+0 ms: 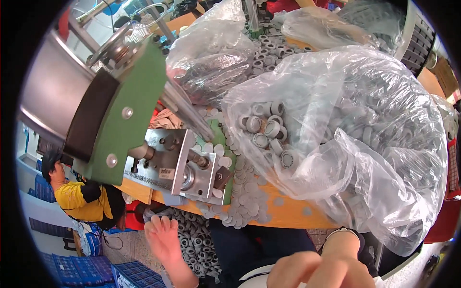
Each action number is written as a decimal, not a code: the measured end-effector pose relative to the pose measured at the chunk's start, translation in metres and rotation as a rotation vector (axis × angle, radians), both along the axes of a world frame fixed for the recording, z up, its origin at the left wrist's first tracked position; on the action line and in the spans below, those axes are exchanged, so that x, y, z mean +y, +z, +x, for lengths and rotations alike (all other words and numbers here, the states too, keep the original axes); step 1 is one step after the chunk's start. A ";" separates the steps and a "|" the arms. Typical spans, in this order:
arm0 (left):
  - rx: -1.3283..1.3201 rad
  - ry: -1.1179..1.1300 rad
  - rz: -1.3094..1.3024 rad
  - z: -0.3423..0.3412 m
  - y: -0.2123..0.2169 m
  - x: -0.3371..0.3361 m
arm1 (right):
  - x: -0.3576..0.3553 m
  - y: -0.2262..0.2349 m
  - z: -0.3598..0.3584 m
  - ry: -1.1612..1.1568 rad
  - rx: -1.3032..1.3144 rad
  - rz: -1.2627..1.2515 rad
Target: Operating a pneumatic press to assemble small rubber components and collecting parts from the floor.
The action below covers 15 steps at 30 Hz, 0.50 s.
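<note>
1. Two hands sit at the bottom of my view: my left hand (163, 237) is spread flat with fingers apart, holding nothing, below the edge of the surface (288, 216).
2. My right hand (307, 269) is at the lower rim, fingers curled inward; I cannot tell whether anything is in it.
3. Just beside my left hand, lower down, a heap of grey ring-shaped caps (197, 242) lies in my lap area.
4. Above the left hand, a metal block fixture (180, 165) with a shaft and bolts is mounted at the surface edge, joined to a green plate (132, 115) and a large steel drum (53, 91).
5. Flat grey discs (247, 194) are scattered on the orange surface between the fixture and the big bag.
6. A large clear plastic bag (365, 144) fills the right side; its mouth shows grey cylindrical caps (269, 129) piled inside.
7. Farther back, a second clear bag (211, 53) holds darker parts, with more grey caps (269, 50) loose behind it.
8. At far left, well apart, another person in a yellow shirt (79, 197) sits near blue crates (134, 273).
</note>
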State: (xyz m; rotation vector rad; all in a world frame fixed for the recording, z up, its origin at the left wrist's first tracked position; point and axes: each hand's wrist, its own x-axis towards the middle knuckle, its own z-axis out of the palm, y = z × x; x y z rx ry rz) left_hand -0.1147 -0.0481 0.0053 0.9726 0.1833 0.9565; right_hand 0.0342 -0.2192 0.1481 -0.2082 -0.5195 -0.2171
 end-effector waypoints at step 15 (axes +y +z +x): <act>1.091 0.559 1.232 -0.017 -0.125 0.104 | -0.038 0.013 0.031 0.699 -0.977 -0.388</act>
